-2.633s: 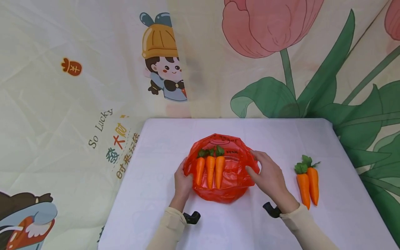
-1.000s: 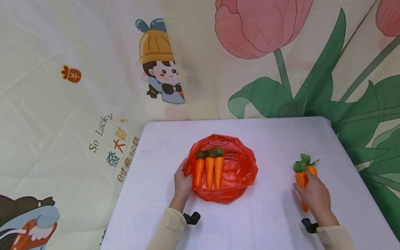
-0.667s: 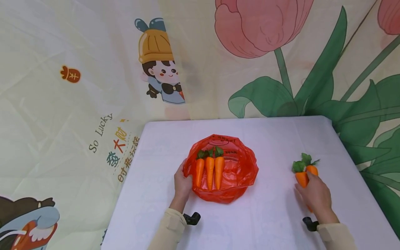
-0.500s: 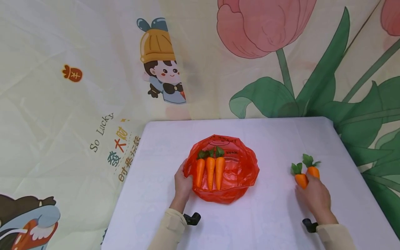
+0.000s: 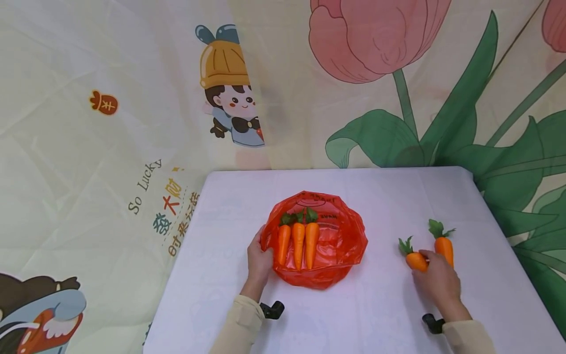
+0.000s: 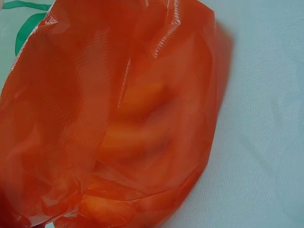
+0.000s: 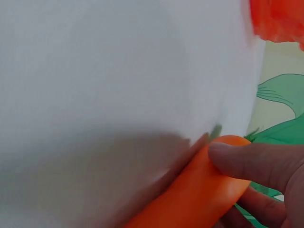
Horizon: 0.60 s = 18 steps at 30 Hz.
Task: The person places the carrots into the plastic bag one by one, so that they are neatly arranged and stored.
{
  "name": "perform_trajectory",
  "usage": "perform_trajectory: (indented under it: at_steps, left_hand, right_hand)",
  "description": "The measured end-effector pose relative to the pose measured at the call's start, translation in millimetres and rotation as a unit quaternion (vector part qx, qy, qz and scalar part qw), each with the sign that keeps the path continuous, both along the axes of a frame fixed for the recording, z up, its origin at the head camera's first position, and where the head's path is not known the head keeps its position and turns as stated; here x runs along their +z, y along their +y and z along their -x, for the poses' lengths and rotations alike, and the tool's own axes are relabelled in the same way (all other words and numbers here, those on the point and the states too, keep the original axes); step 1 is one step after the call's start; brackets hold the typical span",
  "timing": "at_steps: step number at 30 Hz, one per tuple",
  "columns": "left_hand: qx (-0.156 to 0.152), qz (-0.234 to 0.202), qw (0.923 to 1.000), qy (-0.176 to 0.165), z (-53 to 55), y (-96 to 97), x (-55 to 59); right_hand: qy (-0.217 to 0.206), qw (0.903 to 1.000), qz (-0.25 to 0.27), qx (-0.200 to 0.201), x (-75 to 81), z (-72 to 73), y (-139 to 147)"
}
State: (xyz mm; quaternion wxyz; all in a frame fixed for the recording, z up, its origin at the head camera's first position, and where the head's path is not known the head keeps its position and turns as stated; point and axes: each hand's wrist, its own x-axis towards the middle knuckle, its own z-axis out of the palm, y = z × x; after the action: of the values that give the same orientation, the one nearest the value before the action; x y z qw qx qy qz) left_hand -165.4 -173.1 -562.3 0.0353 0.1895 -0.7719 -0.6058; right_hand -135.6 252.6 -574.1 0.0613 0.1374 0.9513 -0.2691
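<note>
A red plastic bag (image 5: 338, 241) lies with its mouth spread wide, and three carrots (image 5: 298, 246) with green tops rest side by side in its left half. My left hand (image 5: 258, 260) grips the bag's left rim. At the right, my right hand (image 5: 439, 282) pinches a carrot (image 5: 416, 261) between thumb and fingers, its leafy top tilted to the left. In the right wrist view the thumb presses along this carrot (image 7: 194, 190). Another carrot (image 5: 444, 248) lies just beyond the right hand, its lower end hidden. The left wrist view shows only the bag's side (image 6: 156, 133), with orange showing through.
The white-covered table (image 5: 380, 196) ends at a back edge against a printed cloth (image 5: 292, 98) with tulips and a cartoon figure. Each wrist carries a small black camera mount (image 5: 271, 309).
My right hand has left the bag's right rim, reached to the two carrots and taken the left one, drawing it leftward away from the other. My left hand has stayed on the bag.
</note>
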Motion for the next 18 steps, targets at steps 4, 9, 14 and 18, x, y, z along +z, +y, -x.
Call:
perform_trajectory:
  at_steps: [4, 9, 14, 18]
  left_hand:
    - [-0.001, 0.0, 1.0, -0.001, 0.1, -0.1, 0.6]
    - [0.001, 0.002, 1.0, -0.005, 0.4, 0.0, 1.3]
    - [0.001, 0.004, 1.0, -0.001, 0.2, 0.6, 2.7]
    - [0.001, 0.001, 1.0, 0.005, -0.2, 1.1, 2.5]
  right_hand:
    - [-0.028, 0.9973, 0.066, 0.018, 8.2, -1.4, -0.8]
    - [-0.053, 0.988, 0.137, 0.047, 19.8, -1.3, -4.9]
    - [-0.092, 0.9684, 0.214, 0.088, 30.8, -2.4, -15.5]
    - [-0.12, 0.9397, 0.291, 0.133, 38.2, -5.3, -26.3]
